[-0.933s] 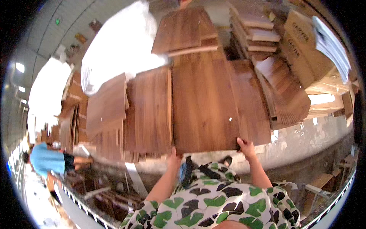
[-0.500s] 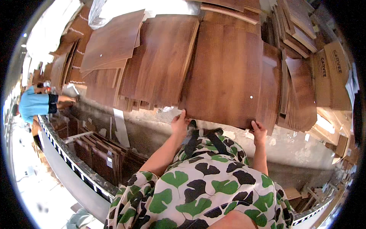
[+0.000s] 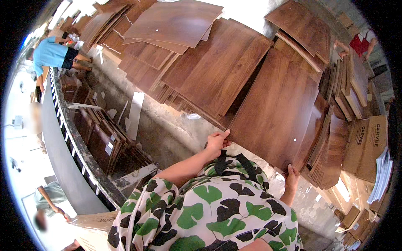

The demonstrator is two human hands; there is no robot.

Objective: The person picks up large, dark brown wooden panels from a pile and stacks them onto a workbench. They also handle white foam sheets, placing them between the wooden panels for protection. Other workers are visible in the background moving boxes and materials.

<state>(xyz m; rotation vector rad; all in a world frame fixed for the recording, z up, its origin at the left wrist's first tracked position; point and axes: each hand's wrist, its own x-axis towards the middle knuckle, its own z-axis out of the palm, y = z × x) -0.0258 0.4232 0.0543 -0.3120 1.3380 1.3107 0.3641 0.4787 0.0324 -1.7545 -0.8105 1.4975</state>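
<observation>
A large brown wood-grain board (image 3: 276,108) lies before me, its near edge between my two hands. My left hand (image 3: 217,141) grips the board's near left corner, thumb on top and fingers curled beneath. Near the right corner, by a small white dot on the surface, my right hand (image 3: 291,177) holds the same edge, thumb up. The fingers under the board are partly hidden. To the left rests a stack of similar boards (image 3: 217,67), close beside the held one.
Further left are more stacked boards (image 3: 171,25). Cardboard boxes (image 3: 363,144) stand at the right, beside papers (image 3: 380,175). A conveyor rail (image 3: 77,144) runs along the left. A person in blue (image 3: 52,54), one in red (image 3: 361,44) and one in grey-green (image 3: 49,196) are nearby.
My view has turned, so the boards appear tilted and shifted to the right. Both hands keep their hold on the board. People in red and grey-green have come into view.
</observation>
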